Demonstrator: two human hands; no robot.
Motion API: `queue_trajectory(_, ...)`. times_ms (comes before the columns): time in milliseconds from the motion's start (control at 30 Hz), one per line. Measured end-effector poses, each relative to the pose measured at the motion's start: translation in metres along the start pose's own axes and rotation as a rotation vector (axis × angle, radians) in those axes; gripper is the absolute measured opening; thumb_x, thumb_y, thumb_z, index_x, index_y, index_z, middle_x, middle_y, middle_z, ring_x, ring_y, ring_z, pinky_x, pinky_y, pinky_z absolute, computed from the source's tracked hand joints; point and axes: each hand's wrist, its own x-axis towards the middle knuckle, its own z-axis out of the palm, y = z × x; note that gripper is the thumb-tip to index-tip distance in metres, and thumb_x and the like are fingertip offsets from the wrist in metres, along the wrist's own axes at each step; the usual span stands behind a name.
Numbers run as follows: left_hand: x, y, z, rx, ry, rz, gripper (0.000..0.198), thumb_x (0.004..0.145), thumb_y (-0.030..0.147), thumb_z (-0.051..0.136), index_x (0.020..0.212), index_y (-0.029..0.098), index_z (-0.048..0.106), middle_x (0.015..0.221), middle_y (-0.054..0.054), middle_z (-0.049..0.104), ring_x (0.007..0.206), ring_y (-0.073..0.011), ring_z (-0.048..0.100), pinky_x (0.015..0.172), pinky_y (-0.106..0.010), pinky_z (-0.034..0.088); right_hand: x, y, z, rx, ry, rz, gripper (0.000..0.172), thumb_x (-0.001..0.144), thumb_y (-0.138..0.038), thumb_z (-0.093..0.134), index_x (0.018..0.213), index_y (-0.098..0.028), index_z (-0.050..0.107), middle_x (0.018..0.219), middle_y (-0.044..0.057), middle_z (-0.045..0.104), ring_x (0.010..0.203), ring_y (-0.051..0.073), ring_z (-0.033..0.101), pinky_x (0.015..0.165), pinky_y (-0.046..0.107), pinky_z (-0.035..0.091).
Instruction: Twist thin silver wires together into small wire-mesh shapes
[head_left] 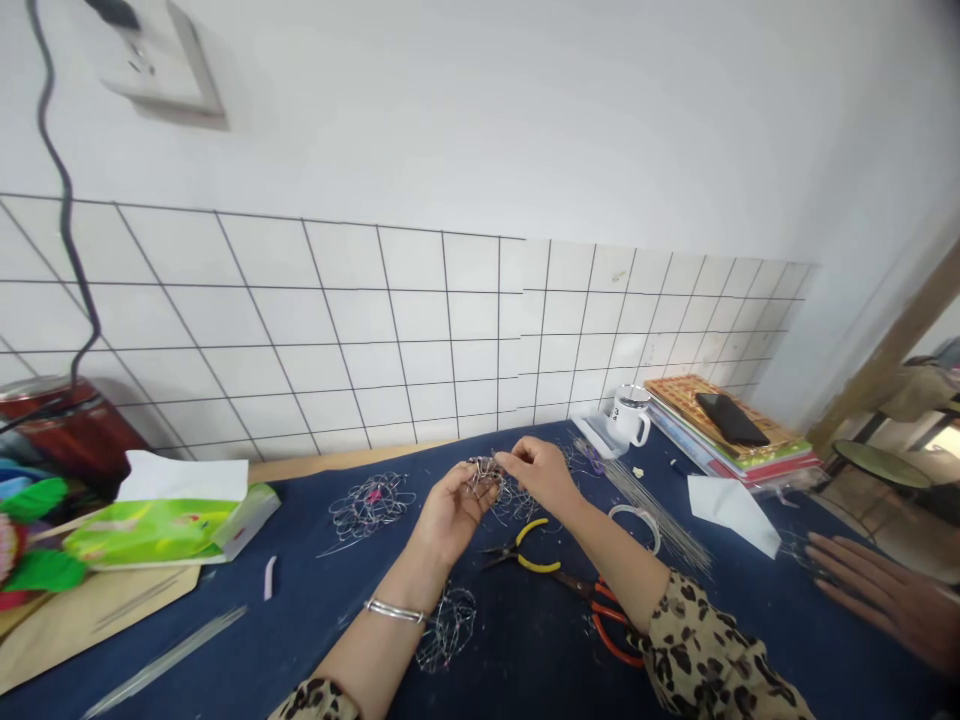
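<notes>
The wirework (483, 480) was silvery, the bench cloth (315, 590) navy, the pliers' handles (538, 567) yellow, the scissors' handles (609, 648) red-orange, the sleeve (712, 645) leopard-spotted, the tiles (420, 315) white, dark-lined.

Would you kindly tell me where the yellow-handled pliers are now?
In the head view, the yellow-handled pliers lie on the blue cloth right of centre, between the left hand and the orange-handled scissors.

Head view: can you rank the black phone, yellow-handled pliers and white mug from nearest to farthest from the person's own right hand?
From the right hand:
1. Yellow-handled pliers, just below it.
2. White mug, to its upper right.
3. Black phone, farther right, atop stacked books.
</notes>
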Motion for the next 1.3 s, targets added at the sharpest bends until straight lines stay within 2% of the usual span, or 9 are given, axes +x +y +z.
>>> queue_trajectory(167,0.0,0.0,0.0,0.027,0.022,-0.005,0.006,0.07,0.013,0.063,0.072,0.017,0.059,0.072,0.001,0.067,0.063,-0.0121,0.064,0.063,-0.026,0.052,-0.003,0.002,0.001,0.19,-0.138,-0.025,0.023,0.078,-0.034,0.056,0.097,-0.02,0.055,0.073,-0.001,0.059,0.057,0.011,0.054,0.054,0.021,0.043)
queue_trajectory(367,0.005,-0.008,-0.01,0.138,0.098,-0.124,0.006,0.07,0.016,0.063,0.076,0.014,0.062,0.064,-0.003,0.067,0.056,-0.0156,0.064,0.05,-0.026,0.05,-0.003,0.023,0.006,0.107,-0.163,0.044,0.016,0.079,-0.033,0.057,0.079,-0.018,0.06,0.064,-0.002,0.058,0.055,0.01,0.053,0.055,0.021,0.042)
queue_trajectory(467,0.01,-0.015,-0.018,0.186,0.128,-0.158,0.009,0.071,0.018,0.063,0.078,0.013,0.063,0.066,-0.005,0.068,0.055,-0.015,0.064,0.049,-0.025,0.05,-0.006,0.038,0.016,0.126,-0.141,0.124,0.019,0.083,-0.036,0.05,0.082,-0.018,0.057,0.055,-0.004,0.054,0.048,0.01,0.052,0.049,0.02,0.042)
queue_trajectory(633,0.016,-0.02,-0.028,0.261,0.145,-0.123,0.008,0.067,0.014,0.066,0.074,0.013,0.062,0.063,-0.002,0.066,0.054,-0.0122,0.062,0.051,-0.023,0.05,-0.009,0.049,0.025,0.157,-0.174,0.181,0.013,0.08,-0.029,0.054,0.086,-0.018,0.054,0.06,-0.002,0.058,0.048,0.01,0.056,0.042,0.018,0.04)
queue_trajectory(767,0.012,-0.017,-0.024,0.31,0.12,-0.033,0.012,0.065,0.018,0.071,0.069,0.013,0.061,0.063,0.0,0.064,0.054,-0.0101,0.06,0.056,-0.023,0.05,-0.007,0.044,0.02,0.124,-0.175,0.139,0.01,0.076,-0.025,0.057,0.083,-0.019,0.054,0.061,-0.003,0.058,0.05,0.01,0.056,0.047,0.02,0.042)
queue_trajectory(1000,-0.001,0.002,-0.004,0.367,0.027,0.092,0.016,0.063,0.022,0.075,0.065,0.015,0.061,0.076,-0.001,0.066,0.07,-0.0127,0.061,0.067,-0.025,0.05,-0.004,0.019,0.008,0.028,-0.021,-0.029,0.011,0.074,-0.03,0.059,0.077,-0.02,0.057,0.079,0.0,0.057,0.074,0.013,0.054,0.067,0.024,0.043)
queue_trajectory(1067,-0.004,0.007,0.001,0.38,-0.004,0.117,0.014,0.064,0.021,0.074,0.067,0.015,0.062,0.078,-0.001,0.066,0.072,-0.013,0.061,0.069,-0.026,0.05,-0.005,0.013,0.006,0.035,0.031,-0.099,0.011,0.073,-0.028,0.059,0.08,-0.02,0.057,0.084,0.001,0.057,0.076,0.013,0.054,0.068,0.024,0.044)
queue_trajectory(1200,-0.01,0.013,0.006,0.42,-0.061,0.146,0.011,0.067,0.018,0.073,0.068,0.014,0.063,0.076,-0.002,0.064,0.069,-0.0126,0.059,0.07,-0.026,0.048,-0.009,0.005,0.004,0.126,-0.055,-0.153,0.022,0.076,-0.025,0.056,0.097,-0.02,0.058,0.087,0.002,0.058,0.075,0.013,0.056,0.067,0.023,0.045)
queue_trajectory(1300,-0.013,0.017,0.009,0.452,-0.079,0.2,0.012,0.067,0.017,0.073,0.074,0.014,0.064,0.074,-0.002,0.064,0.066,-0.0118,0.058,0.068,-0.025,0.047,-0.013,0.0,0.003,0.136,-0.097,-0.178,0.024,0.077,-0.024,0.054,0.101,-0.021,0.059,0.087,0.002,0.059,0.075,0.013,0.055,0.066,0.024,0.045)
